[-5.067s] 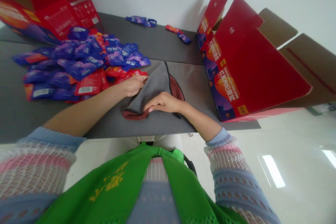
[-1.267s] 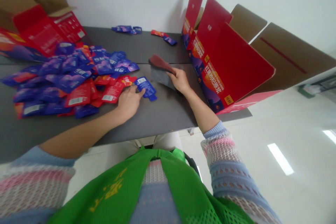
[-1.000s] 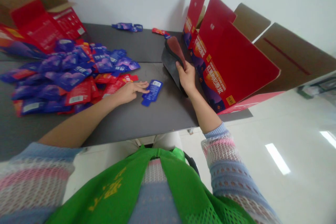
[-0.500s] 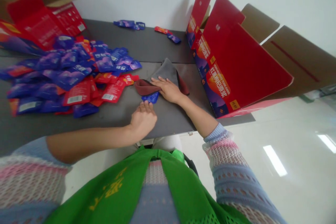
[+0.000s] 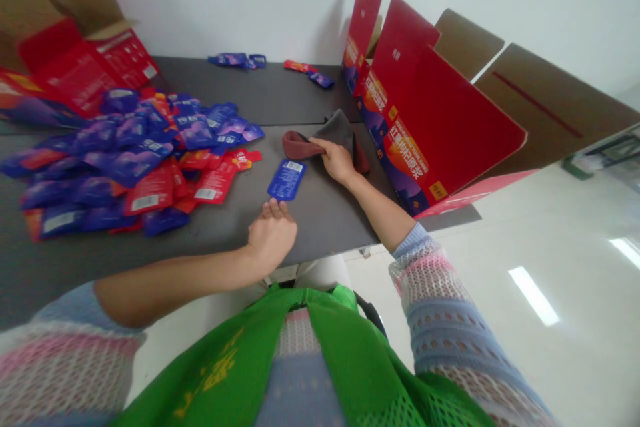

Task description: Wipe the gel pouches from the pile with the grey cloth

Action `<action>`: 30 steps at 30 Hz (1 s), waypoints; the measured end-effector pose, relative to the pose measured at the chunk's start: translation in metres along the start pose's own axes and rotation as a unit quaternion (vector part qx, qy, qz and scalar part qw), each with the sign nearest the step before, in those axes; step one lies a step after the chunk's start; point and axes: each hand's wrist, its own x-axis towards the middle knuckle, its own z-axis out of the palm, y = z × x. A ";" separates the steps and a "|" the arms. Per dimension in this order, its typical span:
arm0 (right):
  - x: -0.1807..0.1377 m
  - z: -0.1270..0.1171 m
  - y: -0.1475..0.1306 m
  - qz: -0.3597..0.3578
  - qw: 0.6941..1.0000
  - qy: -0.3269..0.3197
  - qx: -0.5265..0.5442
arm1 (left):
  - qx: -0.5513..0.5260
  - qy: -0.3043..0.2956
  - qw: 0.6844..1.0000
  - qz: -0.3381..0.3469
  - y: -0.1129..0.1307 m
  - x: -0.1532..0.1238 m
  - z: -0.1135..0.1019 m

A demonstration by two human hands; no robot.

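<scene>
In the head view, a blue pouch (image 5: pixel 287 180) lies flat on the grey table with its barcode end away from me. My left hand (image 5: pixel 273 233) is closed, its curled fingers over the pouch's near end, which they hide. Right of the pouch, my right hand (image 5: pixel 337 161) grips a grey and reddish-brown cloth (image 5: pixel 300 147), bunched and folded over on the table. The thumb side of that hand lies along the brown fold. To the left spreads a heap of blue and red pouches (image 5: pixel 135 157).
An open red printed carton (image 5: pixel 445 120) stands on the right with flaps raised. Another open red carton (image 5: pixel 75 67) is at the back left. Two small groups of pouches lie near the wall, blue ones (image 5: pixel 235 61) and a red-and-blue pair (image 5: pixel 310 72). The table's front edge is close to my body.
My right hand has drawn the cloth off the blue pouch, away to the right, and now grasps it instead of lying flat. The pouch is uncovered. My left hand stays at its near end.
</scene>
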 end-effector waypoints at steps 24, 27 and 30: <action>0.001 0.002 -0.018 -0.115 0.969 -0.216 -0.020 | 0.016 0.011 0.998 0.059 0.000 0.008 -0.002; 0.004 0.000 -0.004 -0.064 0.984 -0.160 -0.041 | 0.034 0.014 0.997 0.069 -0.001 0.008 0.000; 0.000 -0.004 0.002 -0.039 0.994 -0.076 -0.071 | 0.021 0.012 0.998 0.061 -0.001 0.008 -0.001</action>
